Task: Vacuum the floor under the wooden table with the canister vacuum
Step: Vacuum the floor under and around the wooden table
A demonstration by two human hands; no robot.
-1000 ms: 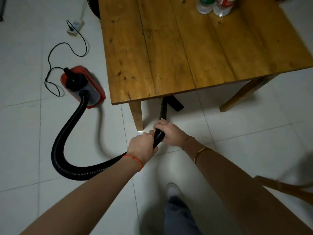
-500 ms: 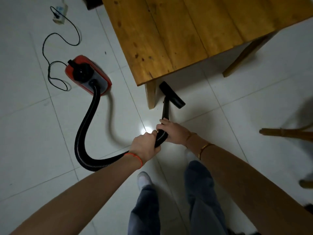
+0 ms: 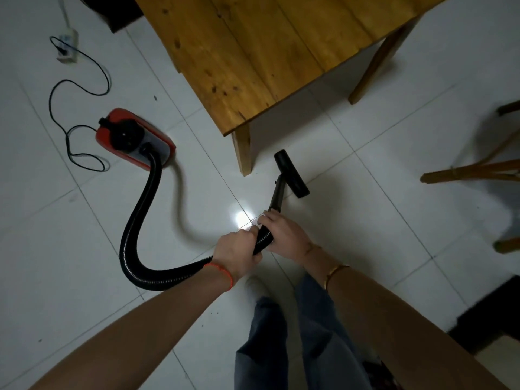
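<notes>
Two hands work one hose here. White tiled floor (image 3: 365,170) fills most of the view. Wooden bench (image 3: 253,46) occupies the far centre, its near corner leg (image 3: 244,153) standing on the tiles. Red canister vacuum (image 3: 132,137) sits on the floor, left of that leg and well apart from it, with its thin power cord (image 3: 60,102) looping away to a socket strip (image 3: 67,46) at far left. Black ribbed hose (image 3: 135,220) curves from the canister toward the near centre.

Left hand (image 3: 236,256) is curled round the hose end; right hand (image 3: 284,235) grips just ahead of it, where hose meets the short wand (image 3: 277,194). Black floor nozzle (image 3: 291,174) rests on the tiles just right of the corner leg, outside the bench's edge rather than beneath it.

Judgement: sweeping is mid-course. How much of the under-bench floor is already covered cannot be told; small dark specks remain on the near tiles, and the nozzle must go back under.
</notes>
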